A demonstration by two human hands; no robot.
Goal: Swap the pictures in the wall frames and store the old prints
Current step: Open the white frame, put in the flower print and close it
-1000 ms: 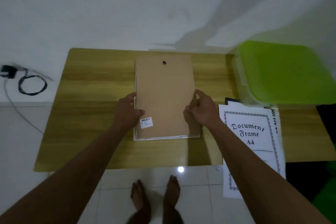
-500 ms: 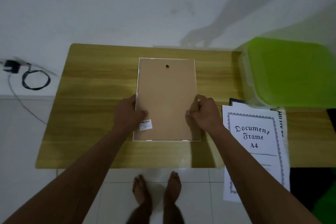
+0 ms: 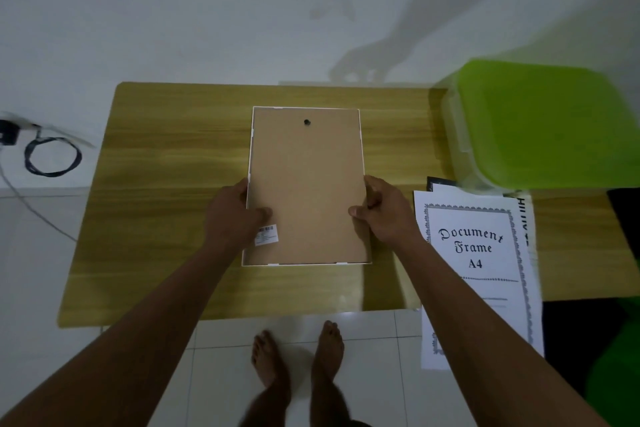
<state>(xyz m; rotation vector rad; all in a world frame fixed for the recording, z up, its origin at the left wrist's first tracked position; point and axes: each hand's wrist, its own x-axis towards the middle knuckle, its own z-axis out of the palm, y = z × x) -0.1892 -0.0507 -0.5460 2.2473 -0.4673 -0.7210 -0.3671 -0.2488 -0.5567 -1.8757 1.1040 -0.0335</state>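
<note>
Under my hands the frame's backing board [image 3: 306, 184] looks like matt brown fibreboard. The table [image 3: 173, 184] is smooth wood-grain laminate, the print [image 3: 474, 253] white paper, the box [image 3: 547, 125] glossy green plastic.

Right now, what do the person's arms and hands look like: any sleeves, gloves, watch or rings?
The left hand and right hand are bare: no gloves, rings, watch or bands show. Both forearms are uncovered to the picture's edge, no sleeve in view. Dim light could hide small marks.
</note>
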